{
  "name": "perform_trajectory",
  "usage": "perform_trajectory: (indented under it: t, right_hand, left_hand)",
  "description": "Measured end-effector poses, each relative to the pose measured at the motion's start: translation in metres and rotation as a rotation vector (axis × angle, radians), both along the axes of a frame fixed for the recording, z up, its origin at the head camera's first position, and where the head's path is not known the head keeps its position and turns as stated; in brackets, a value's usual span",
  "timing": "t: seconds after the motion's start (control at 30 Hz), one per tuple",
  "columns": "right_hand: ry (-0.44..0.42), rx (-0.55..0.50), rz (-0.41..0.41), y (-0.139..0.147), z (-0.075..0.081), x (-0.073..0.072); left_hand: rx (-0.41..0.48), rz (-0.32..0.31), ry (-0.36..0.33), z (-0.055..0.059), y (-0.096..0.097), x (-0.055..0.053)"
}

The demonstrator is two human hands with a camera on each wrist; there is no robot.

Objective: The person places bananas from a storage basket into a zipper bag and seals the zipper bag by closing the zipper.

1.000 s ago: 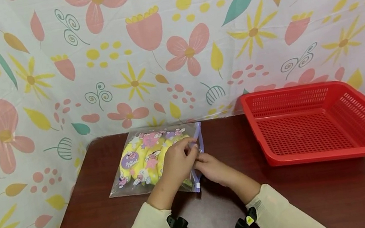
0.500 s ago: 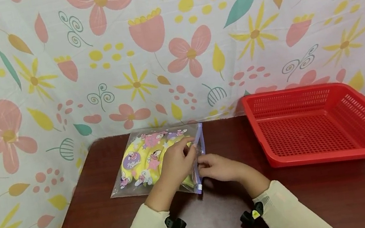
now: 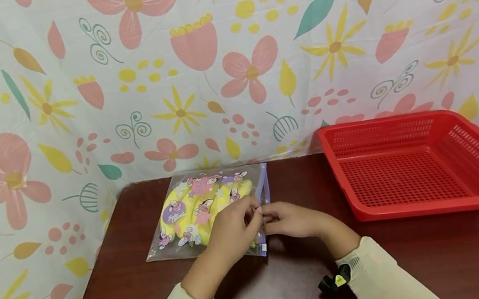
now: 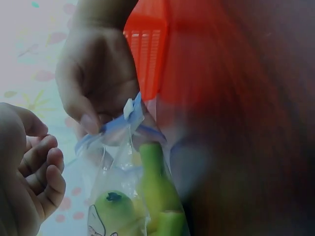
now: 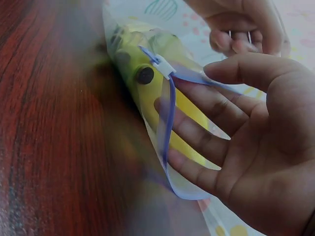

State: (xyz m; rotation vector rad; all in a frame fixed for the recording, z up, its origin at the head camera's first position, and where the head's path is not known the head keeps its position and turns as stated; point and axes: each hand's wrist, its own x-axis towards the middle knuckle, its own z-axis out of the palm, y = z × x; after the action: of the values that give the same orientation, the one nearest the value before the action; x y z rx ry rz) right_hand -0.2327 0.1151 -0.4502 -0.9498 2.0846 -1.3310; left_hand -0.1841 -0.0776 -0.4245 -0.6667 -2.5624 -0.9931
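Note:
A clear zip bag [image 3: 167,247] with cartoon prints and a purple zip strip lies on the dark table, its zipped side to the right. Inside are yellow bananas [image 4: 152,182] with green ends. My right hand [image 3: 293,221] pinches the bag's opening; in the right wrist view its thumb is on the purple strip [image 5: 170,123], with other fingers inside the mouth. The white slider [image 5: 164,67] sits at the strip's near end. My left hand [image 3: 234,228] hovers over the bag's right side, fingers loosely curled; in the left wrist view it is apart from the bag.
A red plastic basket [image 3: 347,189] with perforated walls stands at the right of the table [image 3: 284,291]. Behind and to the left hangs a flower-printed cloth [image 3: 261,1]. A small black camera sits on each wrist.
My left hand has come off the zip strip's upper part and moved slightly toward me. My right hand shifted right, then took hold of the bag's opening, which now gapes.

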Motion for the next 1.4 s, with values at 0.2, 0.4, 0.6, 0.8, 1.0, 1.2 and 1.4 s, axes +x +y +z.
perform_trajectory:
  t: [0.2, 0.4, 0.6, 0.8, 1.0, 1.2, 1.4]
  right_hand:
    - [-0.01, -0.045, 0.019, 0.0, -0.001, -0.001]
    - [-0.015, -0.092, 0.03, 0.0, 0.001, -0.001]
    - [-0.014, -0.13, -0.012, -0.004, 0.002, 0.002]
    - [-0.037, -0.208, -0.103, -0.011, 0.006, 0.007]
    - [-0.089, -0.279, -0.144, -0.017, 0.009, 0.01]
    - [-0.094, -0.299, -0.188, -0.019, 0.013, 0.012]
    - [-0.094, -0.311, -0.212, -0.019, 0.014, 0.012]
  left_hand:
    - [-0.079, -0.008, 0.042, -0.001, -0.003, 0.018]
    - [-0.207, -0.06, -0.043, -0.002, -0.004, 0.033]
    - [-0.352, -0.067, -0.034, -0.007, -0.003, 0.043]
    - [-0.439, -0.017, 0.036, -0.011, -0.003, 0.046]
    - [-0.519, 0.059, 0.19, -0.012, -0.004, 0.045]
    - [-0.579, 0.099, 0.256, -0.008, -0.006, 0.044]
    - [-0.592, 0.107, 0.282, -0.001, -0.009, 0.046]
